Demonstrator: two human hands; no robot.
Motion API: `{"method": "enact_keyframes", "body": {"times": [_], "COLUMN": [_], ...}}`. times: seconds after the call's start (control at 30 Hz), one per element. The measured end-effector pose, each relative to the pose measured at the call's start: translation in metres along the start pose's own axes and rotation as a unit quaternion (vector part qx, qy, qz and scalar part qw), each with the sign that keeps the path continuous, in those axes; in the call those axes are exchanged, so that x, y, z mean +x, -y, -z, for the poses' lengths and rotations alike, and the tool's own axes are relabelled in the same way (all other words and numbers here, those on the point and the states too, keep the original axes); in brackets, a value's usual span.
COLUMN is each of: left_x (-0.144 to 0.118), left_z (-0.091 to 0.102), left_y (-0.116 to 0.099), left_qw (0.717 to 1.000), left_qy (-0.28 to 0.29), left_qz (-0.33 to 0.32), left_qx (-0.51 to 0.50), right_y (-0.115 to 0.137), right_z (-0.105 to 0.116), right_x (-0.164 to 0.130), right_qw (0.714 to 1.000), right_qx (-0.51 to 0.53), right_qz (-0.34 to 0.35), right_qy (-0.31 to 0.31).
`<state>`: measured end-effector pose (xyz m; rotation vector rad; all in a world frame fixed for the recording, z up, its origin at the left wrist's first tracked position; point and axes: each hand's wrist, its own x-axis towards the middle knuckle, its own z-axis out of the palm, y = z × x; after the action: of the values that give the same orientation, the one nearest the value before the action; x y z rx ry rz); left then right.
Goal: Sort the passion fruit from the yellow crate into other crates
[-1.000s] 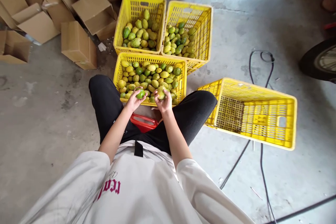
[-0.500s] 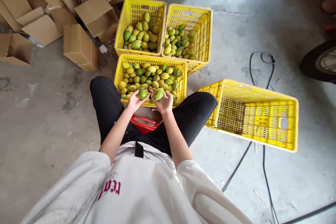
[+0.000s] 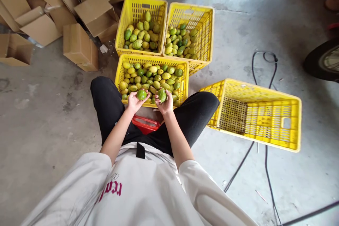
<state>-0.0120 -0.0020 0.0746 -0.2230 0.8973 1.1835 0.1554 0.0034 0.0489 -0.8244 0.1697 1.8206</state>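
I sit on a red stool over a yellow crate full of green and yellow fruits. My left hand holds a round green fruit at the crate's near edge. My right hand grips another green fruit just beside it. Both hands hover over the near rim, almost touching each other. Two more yellow crates stand behind: the left crate holds larger fruits, the right crate holds smaller ones.
An empty yellow crate lies tilted on the concrete floor at my right. Black cables run past it. Cardboard boxes are piled at the back left. A wheel shows at the right edge.
My right hand has turned its fruit over between the fingers. My left hand lifted its fruit slightly. Both stay over the near crate's edge.
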Motion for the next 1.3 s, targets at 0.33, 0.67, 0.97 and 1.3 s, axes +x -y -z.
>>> {"method": "enact_keyframes", "body": {"times": [0.33,0.67,0.97,1.3], "left_x": [0.006,0.002,0.008,0.003], "left_z": [-0.002,0.001,-0.001,0.003], "left_y": [0.003,0.0,0.002,0.002], "left_qw": [0.996,0.999,0.998,0.999], "left_qy": [-0.037,0.027,-0.035,0.003], "left_qz": [0.017,0.003,0.014,0.002], "left_qx": [0.076,0.036,0.043,0.053], "right_y": [-0.005,-0.004,-0.008,-0.001], "right_z": [-0.003,0.003,0.014,0.004], "right_x": [0.001,0.001,0.011,-0.001], "right_qw": [0.999,0.998,0.994,0.998], "right_qx": [-0.023,-0.017,-0.099,-0.02], "right_qz": [0.044,0.054,0.055,0.048], "right_qy": [0.015,0.001,0.004,0.033]}}
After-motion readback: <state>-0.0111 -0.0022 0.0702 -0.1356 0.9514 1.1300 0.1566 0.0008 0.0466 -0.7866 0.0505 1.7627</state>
